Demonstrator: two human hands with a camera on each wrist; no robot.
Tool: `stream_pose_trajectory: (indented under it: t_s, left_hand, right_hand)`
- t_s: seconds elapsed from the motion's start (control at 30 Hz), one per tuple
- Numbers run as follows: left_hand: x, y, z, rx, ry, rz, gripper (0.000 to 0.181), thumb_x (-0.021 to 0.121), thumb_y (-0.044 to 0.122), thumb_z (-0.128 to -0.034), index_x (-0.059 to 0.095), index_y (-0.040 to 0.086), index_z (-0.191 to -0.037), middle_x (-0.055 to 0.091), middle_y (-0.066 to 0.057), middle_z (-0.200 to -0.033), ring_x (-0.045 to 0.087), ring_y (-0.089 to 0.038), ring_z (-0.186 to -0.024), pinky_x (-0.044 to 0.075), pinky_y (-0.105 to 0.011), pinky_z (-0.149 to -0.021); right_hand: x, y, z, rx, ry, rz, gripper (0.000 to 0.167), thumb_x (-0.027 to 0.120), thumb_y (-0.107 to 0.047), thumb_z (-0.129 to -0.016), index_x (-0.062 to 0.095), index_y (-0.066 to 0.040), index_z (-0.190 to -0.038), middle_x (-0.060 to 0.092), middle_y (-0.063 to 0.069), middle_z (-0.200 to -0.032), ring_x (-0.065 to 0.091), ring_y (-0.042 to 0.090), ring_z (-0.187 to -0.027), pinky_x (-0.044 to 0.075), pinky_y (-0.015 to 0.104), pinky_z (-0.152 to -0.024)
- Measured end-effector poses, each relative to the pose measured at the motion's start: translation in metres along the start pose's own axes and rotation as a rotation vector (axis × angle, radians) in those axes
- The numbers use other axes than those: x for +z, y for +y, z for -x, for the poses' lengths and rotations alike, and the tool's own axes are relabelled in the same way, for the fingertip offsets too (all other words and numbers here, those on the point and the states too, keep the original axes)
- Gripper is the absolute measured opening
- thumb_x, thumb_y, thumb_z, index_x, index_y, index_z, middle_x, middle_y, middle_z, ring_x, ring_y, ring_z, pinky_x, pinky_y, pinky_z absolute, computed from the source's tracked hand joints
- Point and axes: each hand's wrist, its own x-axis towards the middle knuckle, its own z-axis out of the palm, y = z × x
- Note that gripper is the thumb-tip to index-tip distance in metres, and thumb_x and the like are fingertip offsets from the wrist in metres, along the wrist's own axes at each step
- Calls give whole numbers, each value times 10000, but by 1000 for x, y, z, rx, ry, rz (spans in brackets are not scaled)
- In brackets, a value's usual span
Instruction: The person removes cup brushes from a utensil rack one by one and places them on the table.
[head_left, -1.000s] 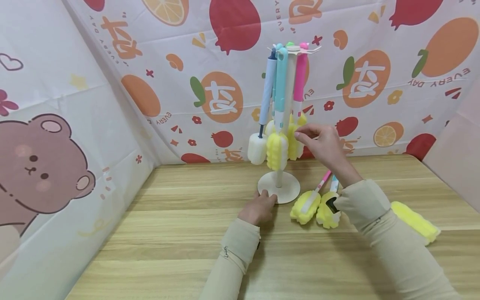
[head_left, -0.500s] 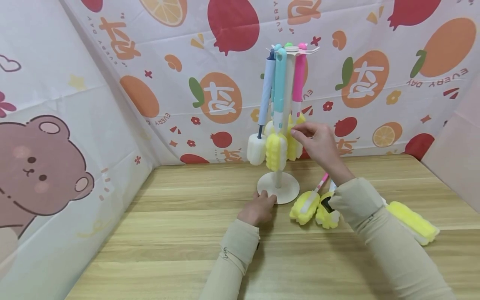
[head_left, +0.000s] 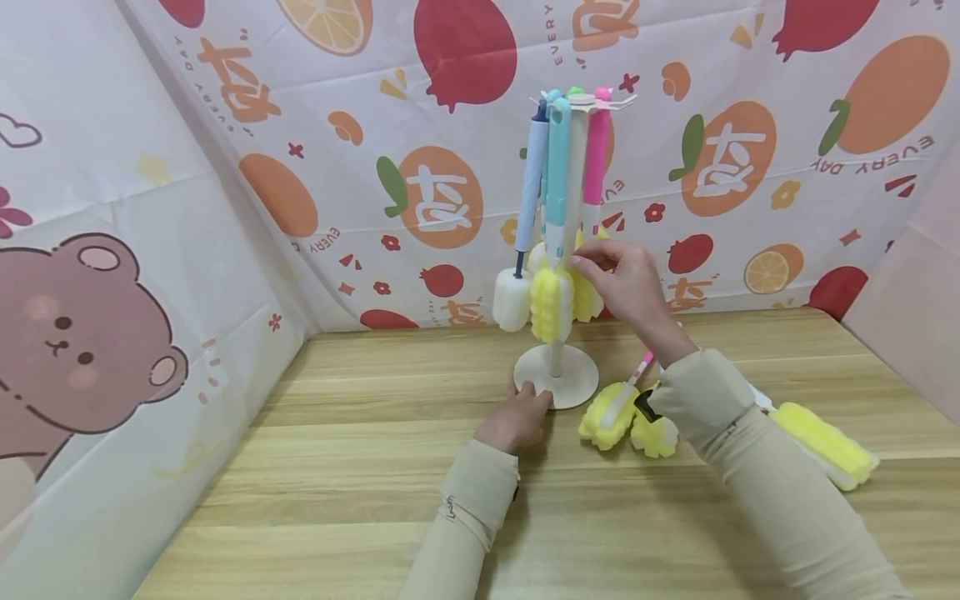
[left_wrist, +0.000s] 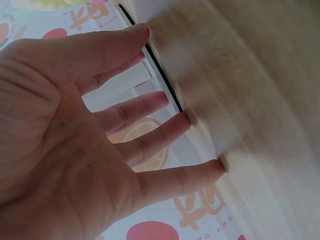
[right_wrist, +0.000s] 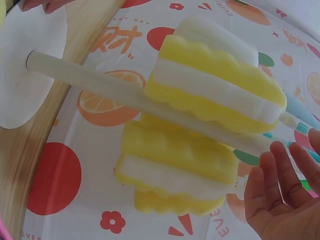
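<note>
A white upright stand (head_left: 557, 377) holds several hanging sponge brushes. My left hand (head_left: 513, 421) touches the front left of its round base; the left wrist view shows the fingers (left_wrist: 165, 135) straight and spread. My right hand (head_left: 633, 283) is at the stand's right side, just right of the teal-handled brush (head_left: 552, 304). In the right wrist view its fingers (right_wrist: 285, 175) are loosely extended beside the post (right_wrist: 100, 80), and no grip on a brush shows. Behind hangs the pink-handled brush (head_left: 597, 158); to the left hangs a white sponge brush with a light blue handle (head_left: 531, 183).
A pink-handled yellow sponge brush (head_left: 609, 417) and another yellow sponge brush (head_left: 654, 435) lie right of the base. A longer yellow-and-white sponge brush (head_left: 825, 442) lies farther right, partly behind the right sleeve (head_left: 750, 450). A printed cloth (head_left: 352, 233) backs the wooden table (head_left: 315, 467).
My right hand has shifted slightly left towards the post and the teal-handled brush. The left hand stays at the base, and the hanging brushes look unmoved.
</note>
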Motion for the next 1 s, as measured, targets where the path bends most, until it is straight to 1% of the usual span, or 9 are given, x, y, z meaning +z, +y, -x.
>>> stream_pose_trajectory:
  t_s: [0.17,0.37,0.43,0.6,0.67,0.83,1.0]
  left_hand:
    - [0,0,0,-13,-9,-4,290,651,6,-940,615,116,-1206,513,-111,-1151,471,-308,-1083,510,-420,-787]
    - [0,1,-1,-5,-9,-3,302,648,8,-939,617,122,-1217,518,-120,-1179,475,-323,-1117,518,-429,-786]
    - [0,0,0,-8,-8,5,292,646,9,-940,615,119,-1209,515,-120,-1171,476,-323,-1114,517,-424,-779]
    - [-1,0,-1,-10,-9,7,276,634,12,-951,615,114,-1207,512,-119,-1161,475,-324,-1117,516,-421,-783]
    - [-1,0,-1,-11,-13,8,278,632,11,-952,615,114,-1210,512,-119,-1162,475,-326,-1126,517,-420,-790]
    - [0,0,-1,-18,-22,2,304,638,11,-946,614,124,-1226,513,-117,-1181,472,-326,-1140,519,-431,-790]
    - [0,0,-2,-18,-22,-4,320,639,6,-939,610,126,-1235,511,-116,-1187,468,-328,-1148,517,-428,-788]
  right_hand:
    - [3,-2,-1,-8,-8,-10,224,671,-116,-991,724,44,-1138,713,189,-1035,615,276,-907,486,222,-748]
    - [4,-2,-4,-8,-4,2,215,674,-116,-989,727,41,-1126,718,180,-1032,625,262,-886,496,206,-738]
    - [4,-3,-5,-3,-12,7,220,671,-117,-991,725,41,-1134,718,179,-1044,628,266,-895,504,219,-753]
    - [7,-5,-8,27,-26,12,241,666,-129,-997,714,35,-1166,710,172,-1103,632,276,-939,538,316,-836]
    - [8,-6,-9,37,-30,9,249,666,-134,-997,711,35,-1175,706,172,-1113,630,277,-948,537,332,-854]
    - [11,-9,-11,43,-37,-10,277,684,-144,-987,704,49,-1184,703,184,-1097,624,283,-936,527,323,-843]
    - [16,-11,-14,36,-32,-8,286,697,-141,-978,698,62,-1179,693,194,-1089,612,294,-926,521,360,-843]
